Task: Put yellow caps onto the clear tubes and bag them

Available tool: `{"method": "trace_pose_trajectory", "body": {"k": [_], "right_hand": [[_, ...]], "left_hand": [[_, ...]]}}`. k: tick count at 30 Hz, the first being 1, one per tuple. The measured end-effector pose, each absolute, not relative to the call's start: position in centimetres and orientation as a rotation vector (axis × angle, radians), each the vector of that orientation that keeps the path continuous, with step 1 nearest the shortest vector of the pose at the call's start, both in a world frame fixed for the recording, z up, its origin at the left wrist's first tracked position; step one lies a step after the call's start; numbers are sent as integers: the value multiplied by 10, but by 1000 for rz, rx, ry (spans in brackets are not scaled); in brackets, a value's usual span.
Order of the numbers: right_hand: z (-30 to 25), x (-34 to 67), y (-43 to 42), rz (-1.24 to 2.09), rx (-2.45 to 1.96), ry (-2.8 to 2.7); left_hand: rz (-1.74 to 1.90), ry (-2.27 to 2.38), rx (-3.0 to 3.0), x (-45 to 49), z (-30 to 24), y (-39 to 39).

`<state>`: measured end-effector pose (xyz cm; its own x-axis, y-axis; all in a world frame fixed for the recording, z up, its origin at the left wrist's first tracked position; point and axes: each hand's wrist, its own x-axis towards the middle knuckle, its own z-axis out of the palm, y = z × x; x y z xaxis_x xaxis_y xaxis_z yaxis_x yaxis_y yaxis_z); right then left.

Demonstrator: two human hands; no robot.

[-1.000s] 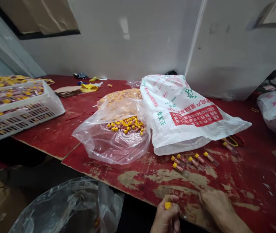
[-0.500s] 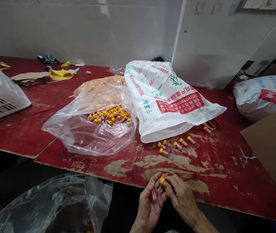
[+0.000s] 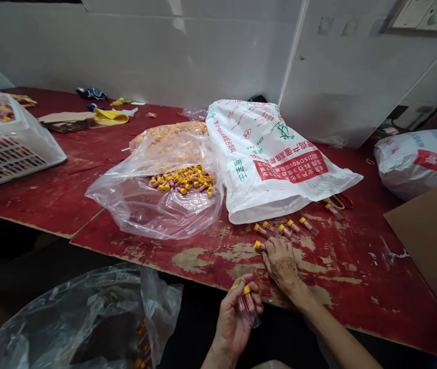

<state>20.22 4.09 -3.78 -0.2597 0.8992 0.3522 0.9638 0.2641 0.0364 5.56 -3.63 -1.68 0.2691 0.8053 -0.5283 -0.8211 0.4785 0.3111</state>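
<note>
My left hand, below the table's front edge, is closed around small clear tubes with yellow caps and reddish printed contents. How many it holds is partly hidden by the fingers. Out on the table, my right hand has its fingers bent over one yellow-capped tube, gripping its clear end, which the fingers cover. Just beyond lie several similar tubes in a loose row, with another tube farther right.
An open clear plastic bag holds many yellow-capped pieces. A white printed sack lies beside it. At left stands a white basket, at right a cardboard box. A large clear bag hangs below the table edge.
My right hand has left my left hand and reached forward to a tube on the table. My left hand keeps its tubes, now more curled around them. The view has shifted slightly left.
</note>
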Motion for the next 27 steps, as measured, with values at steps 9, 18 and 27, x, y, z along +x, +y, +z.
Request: {"method": "trace_pose_trajectory", "body": {"k": [9, 18, 27], "right_hand": [[7, 248, 25, 231, -1804, -2505], [-3, 241, 25, 140, -2236, -2651], [-11, 268, 25, 321, -2103, -2288]], "left_hand": [[1080, 701, 17, 56, -18, -33], [1020, 744, 35, 58, -18, -26], [1021, 801, 7, 69, -9, -17]]}}
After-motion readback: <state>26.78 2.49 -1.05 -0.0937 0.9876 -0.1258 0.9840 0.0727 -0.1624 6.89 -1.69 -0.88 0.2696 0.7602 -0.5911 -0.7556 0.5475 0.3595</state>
